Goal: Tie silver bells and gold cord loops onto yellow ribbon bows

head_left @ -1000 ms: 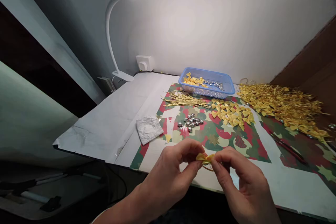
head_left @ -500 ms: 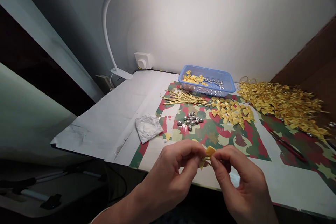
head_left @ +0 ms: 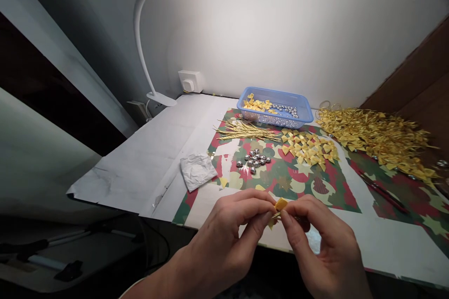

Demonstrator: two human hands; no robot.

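Both my hands meet over the table's near edge, pinching a small yellow ribbon bow (head_left: pixel 280 204) between thumbs and fingertips. My left hand (head_left: pixel 229 229) grips its left side, my right hand (head_left: pixel 315 238) its right side, and a thin gold cord shows just under the bow. Beyond the hands lie a cluster of small silver beads (head_left: pixel 254 160), a patch of loose yellow bows (head_left: pixel 308 145) and a bundle of gold cords (head_left: pixel 245 131), all on patterned red and green paper (head_left: pixel 298 182).
A blue basket (head_left: pixel 304 103) with bows and silver beads stands at the back. A large heap of finished yellow bows (head_left: pixel 379 138) fills the right. A crumpled white sheet (head_left: pixel 197 170) lies left, red-handled scissors (head_left: pixel 382 194) right. A clamp lamp (head_left: pixel 142 32) arches over.
The bow has turned between my fingertips from lying flat and spread to standing with one yellow lobe up. Both hands stayed at the same spot near the table edge.
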